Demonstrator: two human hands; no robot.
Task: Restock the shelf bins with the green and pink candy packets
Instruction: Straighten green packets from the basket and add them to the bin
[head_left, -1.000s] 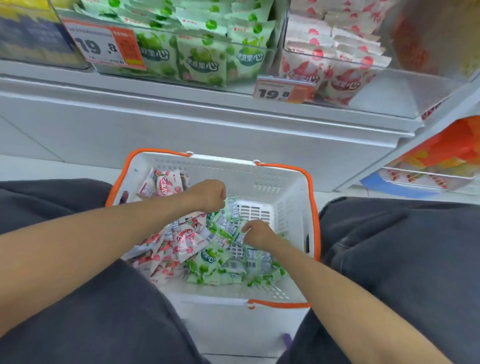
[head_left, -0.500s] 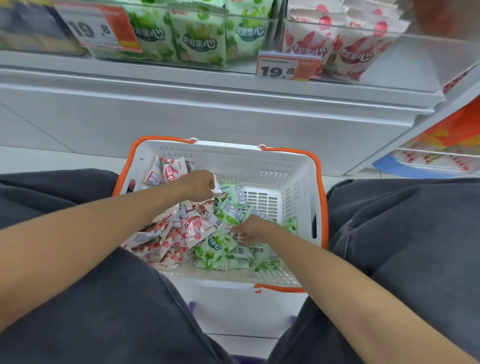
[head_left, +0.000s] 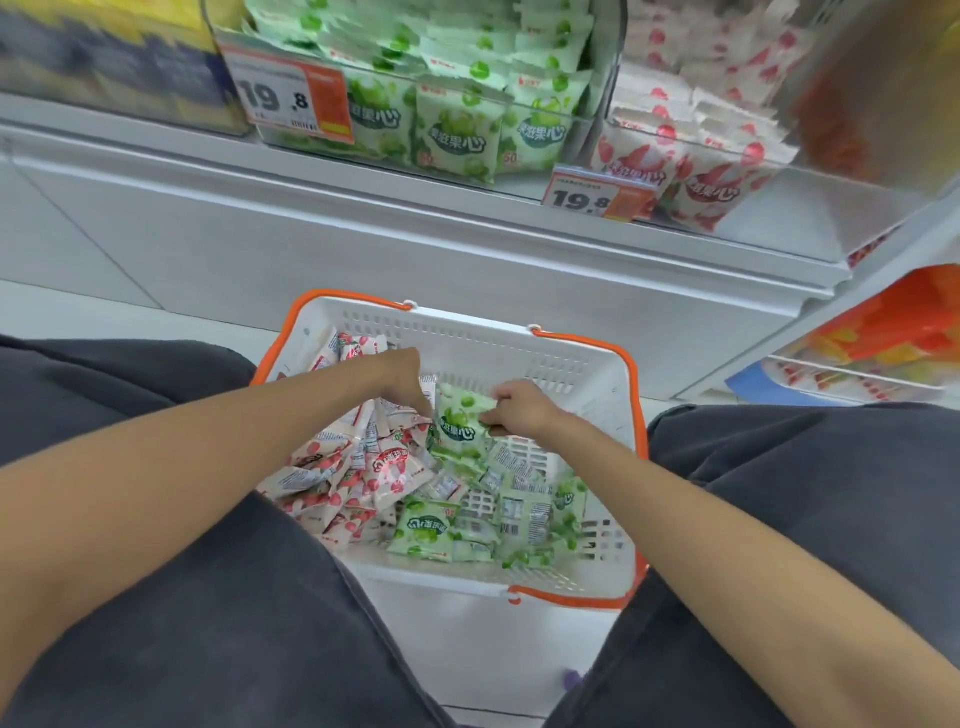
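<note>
Nearest are the person's dark trouser legs (head_left: 208, 597), with the white basket (head_left: 493, 340) set on the floor between them. Along its near edge and right side lie the loose green packets (head_left: 519, 514). The pink packets (head_left: 363, 467) are heaped against its left side.

Half a second ago the right hand (head_left: 519, 408) was down in the green heap, fingers buried. Now it is raised over the middle of the basket and pinches one green packet (head_left: 460, 423) by its upper right corner, so that the packet stands upright, printed face to the camera, clear of most of the pile. The left hand (head_left: 402, 382) has come across from the pink side to the packet's left edge, fingers pointing down. Whether it grasps anything I cannot tell — the fingertips are hidden behind the hand.

So one green packet looks picked and ready to go up, and the sorting stage seems over for this piece.

Beyond the basket's far wall rises the white shelf front. On the shelf the green bin (head_left: 415, 104) sits left of the pink bin (head_left: 691, 156), each behind a clear front with a price tag (head_left: 291, 98) — both already hold rows of packets. The held packet belongs in the left of the two, I judge.
</note>
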